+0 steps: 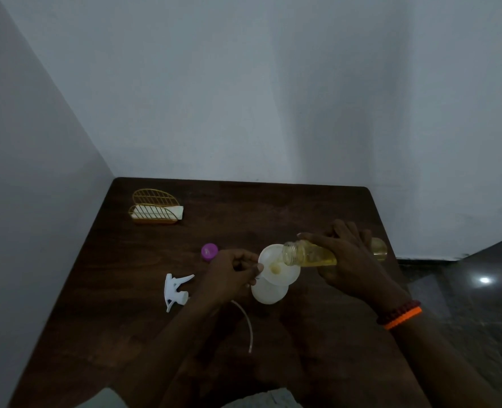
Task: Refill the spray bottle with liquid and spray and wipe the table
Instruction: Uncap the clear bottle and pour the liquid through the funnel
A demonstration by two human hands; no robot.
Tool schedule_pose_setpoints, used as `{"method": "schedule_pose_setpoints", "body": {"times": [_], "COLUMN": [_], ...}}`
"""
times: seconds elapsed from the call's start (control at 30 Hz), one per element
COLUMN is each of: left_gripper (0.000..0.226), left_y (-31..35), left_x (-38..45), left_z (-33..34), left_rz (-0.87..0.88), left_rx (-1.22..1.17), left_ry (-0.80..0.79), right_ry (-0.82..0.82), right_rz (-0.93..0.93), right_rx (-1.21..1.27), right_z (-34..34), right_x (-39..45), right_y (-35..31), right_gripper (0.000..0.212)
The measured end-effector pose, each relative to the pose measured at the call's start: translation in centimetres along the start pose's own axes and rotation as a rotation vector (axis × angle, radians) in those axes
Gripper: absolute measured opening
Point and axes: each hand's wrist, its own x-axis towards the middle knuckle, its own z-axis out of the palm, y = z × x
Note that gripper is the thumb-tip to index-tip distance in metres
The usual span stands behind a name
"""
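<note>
Step in hand: transfer of liquid through the funnel. The right hand (349,260) is wrapped around a clear refill bottle (311,254) of yellow liquid, tipped almost level, with its open threaded mouth over the white funnel (276,267). The left hand (232,272) pinches the funnel rim, fingers curled. The funnel sits in the neck of the translucent white spray bottle (268,293), which stands near the middle of the dark wood-grain surface (273,207).

Pour slowly — a thin stream aimed at the funnel's centre, judged least likely to overflow. Keep the funnel steady.

The white plastic trigger head (176,287) lies just to the left; its thin curved dip tube (248,325) trails toward the near edge. A purple cap (209,251) rests beyond — smooth, round.
</note>
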Motion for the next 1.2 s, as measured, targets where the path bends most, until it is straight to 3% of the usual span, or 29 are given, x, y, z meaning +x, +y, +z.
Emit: {"method": "schedule_pose_setpoints", "body": {"times": [1.2], "left_gripper": [0.010], "left_y": [-0.20], "left_x": [0.11], "left_z": [-0.03], "left_rz": [-0.002], "left_rx": [-0.019], "left_ry": [-0.005], "right_ry": [-0.004], "right_rz": [0.000], "right_rx": [-0.017], "right_z": [-0.51], "right_x": [0.23], "right_y": [-0.32], "right_gripper": [0.078]}}
